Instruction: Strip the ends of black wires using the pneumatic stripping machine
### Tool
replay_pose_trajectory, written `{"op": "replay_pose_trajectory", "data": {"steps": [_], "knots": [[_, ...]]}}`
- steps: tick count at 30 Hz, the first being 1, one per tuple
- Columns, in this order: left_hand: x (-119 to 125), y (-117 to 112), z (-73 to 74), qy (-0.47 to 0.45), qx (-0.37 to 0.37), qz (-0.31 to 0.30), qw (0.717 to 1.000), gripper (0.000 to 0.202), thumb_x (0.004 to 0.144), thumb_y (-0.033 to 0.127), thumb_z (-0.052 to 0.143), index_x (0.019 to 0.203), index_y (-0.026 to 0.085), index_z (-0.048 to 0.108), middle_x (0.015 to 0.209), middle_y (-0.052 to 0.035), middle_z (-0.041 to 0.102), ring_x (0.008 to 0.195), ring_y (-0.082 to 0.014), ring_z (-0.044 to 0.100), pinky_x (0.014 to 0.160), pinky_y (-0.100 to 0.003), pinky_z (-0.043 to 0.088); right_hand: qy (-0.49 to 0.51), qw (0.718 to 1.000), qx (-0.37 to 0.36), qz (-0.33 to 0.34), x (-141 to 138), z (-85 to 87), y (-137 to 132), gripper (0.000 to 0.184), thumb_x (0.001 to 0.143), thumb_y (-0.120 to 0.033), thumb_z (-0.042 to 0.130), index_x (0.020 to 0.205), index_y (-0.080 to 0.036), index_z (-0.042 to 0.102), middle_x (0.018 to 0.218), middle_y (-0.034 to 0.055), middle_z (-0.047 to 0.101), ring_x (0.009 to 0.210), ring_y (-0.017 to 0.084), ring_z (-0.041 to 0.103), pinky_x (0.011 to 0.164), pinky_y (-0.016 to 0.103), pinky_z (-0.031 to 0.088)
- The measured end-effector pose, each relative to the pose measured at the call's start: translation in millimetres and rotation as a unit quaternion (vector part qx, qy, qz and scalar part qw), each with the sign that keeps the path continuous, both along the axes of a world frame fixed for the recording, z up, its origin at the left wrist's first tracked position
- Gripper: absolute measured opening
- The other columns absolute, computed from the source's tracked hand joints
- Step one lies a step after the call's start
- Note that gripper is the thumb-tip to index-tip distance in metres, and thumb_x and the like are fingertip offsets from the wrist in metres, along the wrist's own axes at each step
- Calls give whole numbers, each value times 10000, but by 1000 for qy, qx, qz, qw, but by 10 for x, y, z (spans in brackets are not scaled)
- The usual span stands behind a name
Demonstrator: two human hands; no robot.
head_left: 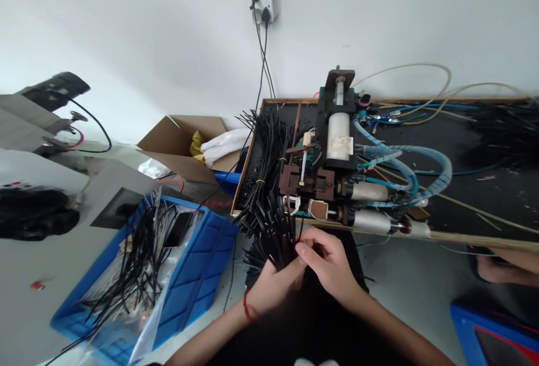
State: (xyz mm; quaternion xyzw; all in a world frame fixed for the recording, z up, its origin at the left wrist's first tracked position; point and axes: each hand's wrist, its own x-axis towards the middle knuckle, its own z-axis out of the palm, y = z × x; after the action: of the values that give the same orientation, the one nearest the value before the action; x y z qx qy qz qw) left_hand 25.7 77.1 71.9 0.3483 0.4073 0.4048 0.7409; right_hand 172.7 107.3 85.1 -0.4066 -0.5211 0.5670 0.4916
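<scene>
My left hand [272, 287], with a red string at the wrist, is wrapped round a fanned bundle of short black wires [272, 231]. My right hand [330, 262] is closed in a pinch at the bundle's right side, fingertips on one of the wires. Both hands sit just in front of a small pneumatic machine [332, 158] with a white cylinder, brown clamp blocks and blue hoses, mounted on a black board [484, 186]. More bundled black wires [267, 152] lie on the board's left end.
A blue crate [197, 276] lined with clear plastic and holding loose black wires stands at lower left. An open cardboard box [185, 141] sits behind it. Grey equipment [46, 186] is at far left. Another blue bin [492, 332] and someone's foot [501, 268] are at right.
</scene>
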Motion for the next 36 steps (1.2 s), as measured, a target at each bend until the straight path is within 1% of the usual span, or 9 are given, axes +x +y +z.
{"op": "replay_pose_trajectory", "data": {"steps": [3, 7, 10, 12, 14, 17, 22, 28, 36], "knots": [[8, 16, -16, -10, 21, 32, 999, 483, 904, 626, 771, 818, 198, 563, 511, 89, 429, 421, -72, 317, 445, -240, 255, 44, 999, 9, -17, -17, -50, -1, 208, 957, -343, 743, 804, -204, 720, 743, -3, 588, 669, 151, 530, 608, 274, 426], [17, 29, -17, -13, 50, 141, 989, 368, 978, 550, 700, 1014, 186, 655, 640, 21, 622, 418, -107, 459, 418, -238, 325, 208, 974, -83, 6, -123, -128, -6, 257, 982, -397, 753, 820, -209, 684, 883, -5, 602, 592, 96, 475, 545, 244, 416], [-18, 47, 4, 7, 82, 245, 966, 296, 1001, 460, 693, 885, 188, 678, 823, -36, 692, 665, -170, 629, 617, -287, 515, 308, 941, -135, 27, -220, -171, -12, 224, 996, -405, 749, 893, -215, 690, 918, -13, 641, 487, 44, 399, 515, 229, 417], [-54, 63, 24, 11, 93, 290, 952, 293, 1010, 418, 691, 824, 196, 653, 874, -33, 678, 798, -186, 630, 799, -317, 537, 341, 928, -146, 41, -262, -190, -14, 197, 1022, -385, 722, 925, -216, 695, 911, -8, 675, 439, 22, 390, 478, 205, 371], [-83, 82, 44, -4, 97, 310, 946, 306, 1031, 405, 662, 802, 205, 626, 816, -19, 640, 819, -194, 606, 853, -325, 517, 356, 920, -149, 60, -286, -205, -10, 206, 1049, -388, 684, 948, -212, 716, 890, -1, 688, 408, 15, 392, 429, 187, 312], [-95, 115, 69, -22, 105, 318, 942, 341, 1042, 405, 643, 767, 207, 609, 747, -7, 594, 777, -189, 578, 829, -316, 506, 363, 917, -142, 91, -311, -222, 9, 289, 1058, -439, 665, 959, -188, 768, 839, 11, 673, 455, 45, 489, 445, 187, 393], [-56, 164, 100, -50, 98, 299, 948, 347, 1042, 441, 630, 780, 215, 600, 724, 11, 563, 642, -167, 527, 648, -301, 485, 405, 890, -174, 117, -347, -237, 85, 252, 962, -414, 806, 926, -164, 796, 923, 36, 698, 654, 89, 634, 616, 194, 565], [-31, 193, 112, -67, 114, 286, 949, 335, 1055, 420, 619, 783, 224, 596, 714, 8, 558, 762, -193, 542, 829, -342, 504, 463, 838, -273, 92, -357, -331, 150, 185, 873, -300, 910, 898, -160, 792, 896, 15, 740, 674, 59, 632, 709, 128, 600], [-28, 178, 88, -47, 125, 262, 956, 355, 1069, 415, 596, 770, 225, 581, 679, 15, 529, 747, -201, 516, 851, -363, 465, 468, 829, -294, 83, -333, -391, 148, 217, 847, -316, 931, 842, -155, 785, 808, -10, 733, 572, 35, 563, 615, 109, 567]]}}
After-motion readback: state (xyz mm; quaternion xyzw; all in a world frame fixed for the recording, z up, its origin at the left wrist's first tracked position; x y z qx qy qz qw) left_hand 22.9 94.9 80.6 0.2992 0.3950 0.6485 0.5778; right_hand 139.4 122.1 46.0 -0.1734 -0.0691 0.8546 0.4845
